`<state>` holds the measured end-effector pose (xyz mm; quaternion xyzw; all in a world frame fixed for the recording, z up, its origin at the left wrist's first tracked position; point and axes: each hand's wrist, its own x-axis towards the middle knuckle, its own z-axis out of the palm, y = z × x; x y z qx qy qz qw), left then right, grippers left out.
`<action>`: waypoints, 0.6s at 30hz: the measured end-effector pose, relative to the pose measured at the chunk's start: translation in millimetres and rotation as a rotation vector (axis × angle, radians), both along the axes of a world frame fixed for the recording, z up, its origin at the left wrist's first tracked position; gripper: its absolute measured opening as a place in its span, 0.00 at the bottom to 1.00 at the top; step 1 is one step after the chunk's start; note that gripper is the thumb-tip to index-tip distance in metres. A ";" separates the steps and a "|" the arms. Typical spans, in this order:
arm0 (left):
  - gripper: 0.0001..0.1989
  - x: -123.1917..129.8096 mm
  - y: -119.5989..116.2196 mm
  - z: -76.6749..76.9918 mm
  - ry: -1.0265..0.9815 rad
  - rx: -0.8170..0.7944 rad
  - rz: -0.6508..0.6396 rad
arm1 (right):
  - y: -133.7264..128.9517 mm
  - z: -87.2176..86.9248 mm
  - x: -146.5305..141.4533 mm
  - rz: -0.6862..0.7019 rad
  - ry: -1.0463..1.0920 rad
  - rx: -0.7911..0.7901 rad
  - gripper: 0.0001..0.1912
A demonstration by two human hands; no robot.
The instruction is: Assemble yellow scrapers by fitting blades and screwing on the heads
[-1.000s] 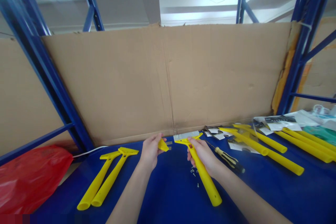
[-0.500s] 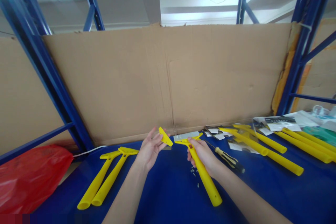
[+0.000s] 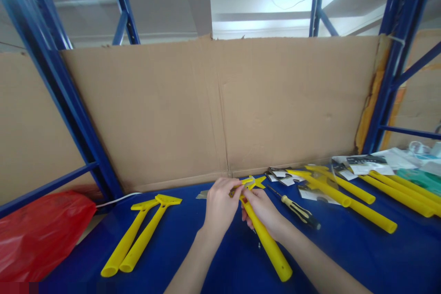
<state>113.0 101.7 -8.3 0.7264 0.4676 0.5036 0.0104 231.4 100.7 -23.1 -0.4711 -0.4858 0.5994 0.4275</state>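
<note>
My right hand (image 3: 264, 209) is closed around the neck of a yellow scraper (image 3: 270, 245), whose thick tubular handle slants down toward me. My left hand (image 3: 222, 204) is at the scraper's head, fingers pinched together. A small yellow cover plate (image 3: 246, 181) shows at those fingertips, against the head; how it sits there is mostly hidden by the fingers. A screwdriver (image 3: 299, 210) with a cream and black handle lies right of my right hand. Beneath the scraper, a small screw (image 3: 259, 244) shows on the blue tabletop (image 3: 206, 266).
Two yellow scrapers (image 3: 146, 234) lie at the left, near a red plastic bag (image 3: 44, 234). Further yellow scrapers (image 3: 368, 213) and printed packets (image 3: 370, 165) spread over the right side. A cardboard sheet (image 3: 220, 110) stands behind, between blue rack posts (image 3: 396, 69).
My left hand has moved right with the yellow cover plate, from beside the scraper to its head. The right hand still grips the scraper in nearly the same place.
</note>
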 end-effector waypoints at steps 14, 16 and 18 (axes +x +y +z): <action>0.10 -9.9 0.9 7.5 -0.023 -0.133 -0.185 | 1.3 -1.3 0.7 0.006 -0.005 0.019 0.18; 0.09 -12.4 2.6 7.4 -0.038 -0.155 -0.206 | 0.6 0.0 0.5 0.013 -0.018 0.014 0.19; 0.10 -14.5 4.0 7.5 -0.056 -0.176 -0.216 | -0.3 2.0 0.6 0.021 -0.028 0.009 0.19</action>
